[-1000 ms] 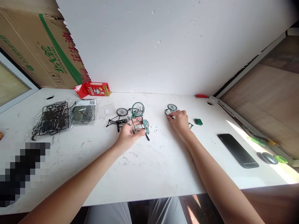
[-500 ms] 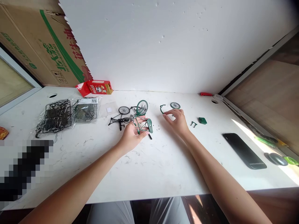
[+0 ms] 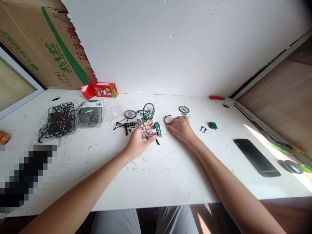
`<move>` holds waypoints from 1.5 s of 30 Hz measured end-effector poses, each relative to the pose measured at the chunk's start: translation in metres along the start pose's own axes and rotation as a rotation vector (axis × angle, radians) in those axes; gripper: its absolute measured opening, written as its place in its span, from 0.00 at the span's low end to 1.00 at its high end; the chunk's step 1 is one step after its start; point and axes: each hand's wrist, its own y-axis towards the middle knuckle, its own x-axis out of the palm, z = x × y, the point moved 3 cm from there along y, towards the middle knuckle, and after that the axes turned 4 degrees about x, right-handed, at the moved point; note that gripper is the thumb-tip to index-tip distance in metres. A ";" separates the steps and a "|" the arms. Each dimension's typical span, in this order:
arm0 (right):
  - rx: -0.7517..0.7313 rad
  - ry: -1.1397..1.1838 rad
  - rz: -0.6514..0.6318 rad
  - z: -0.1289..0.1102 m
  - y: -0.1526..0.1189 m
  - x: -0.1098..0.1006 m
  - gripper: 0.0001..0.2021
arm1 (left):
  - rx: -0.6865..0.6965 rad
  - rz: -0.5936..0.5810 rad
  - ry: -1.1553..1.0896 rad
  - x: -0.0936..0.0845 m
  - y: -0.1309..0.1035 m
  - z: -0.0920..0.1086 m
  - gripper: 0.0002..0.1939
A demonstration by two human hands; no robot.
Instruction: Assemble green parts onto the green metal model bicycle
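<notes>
My left hand point(image 3: 138, 141) holds a green model bicycle frame point(image 3: 153, 128) by its lower part, with a spoked green wheel point(image 3: 148, 110) on its far end. Between the fingertips of my right hand point(image 3: 180, 128) is a curved green part point(image 3: 165, 119), raised toward the bicycle. A black model bicycle point(image 3: 125, 124) lies just left of my left hand. A loose green wheel point(image 3: 184, 109) rests beyond my right hand. Farther right are a small green forked piece point(image 3: 203, 129) and a green block point(image 3: 213, 125). A short black stick point(image 3: 157, 142) lies under the frame.
Bagged dark part frames point(image 3: 60, 118) and a second bag point(image 3: 90, 113) lie at the left. A red box point(image 3: 105, 90) stands by the back wall. A black phone point(image 3: 257, 157) and a mouse-like object point(image 3: 291, 166) are at the right. A cardboard box point(image 3: 46, 45) leans at back left.
My right hand has moved slightly left with the curved green part, closer to the bicycle frame. My left hand still holds the frame, nearly unmoved.
</notes>
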 end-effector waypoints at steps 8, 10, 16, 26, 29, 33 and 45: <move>-0.030 -0.031 -0.021 0.001 0.001 0.002 0.11 | -0.064 -0.043 -0.163 0.007 -0.005 0.023 0.34; -0.038 -0.036 -0.028 0.002 0.002 0.003 0.11 | -0.089 -0.039 -0.205 0.008 -0.006 0.027 0.33; -0.025 -0.047 -0.035 0.001 0.000 0.002 0.09 | -0.152 -0.047 -0.231 0.008 -0.006 0.026 0.33; -0.005 -0.056 -0.037 0.000 -0.001 0.002 0.07 | -0.167 -0.092 -0.269 0.012 -0.004 0.028 0.31; -0.015 -0.058 -0.033 -0.001 -0.001 0.004 0.09 | -0.178 -0.092 -0.274 0.012 -0.004 0.027 0.32; 0.010 -0.080 -0.005 0.002 0.001 -0.002 0.11 | -0.194 -0.091 -0.291 0.010 -0.004 0.025 0.30; 0.397 -0.335 0.102 0.078 0.014 -0.069 0.21 | -0.299 -0.110 -0.428 0.007 -0.008 0.024 0.31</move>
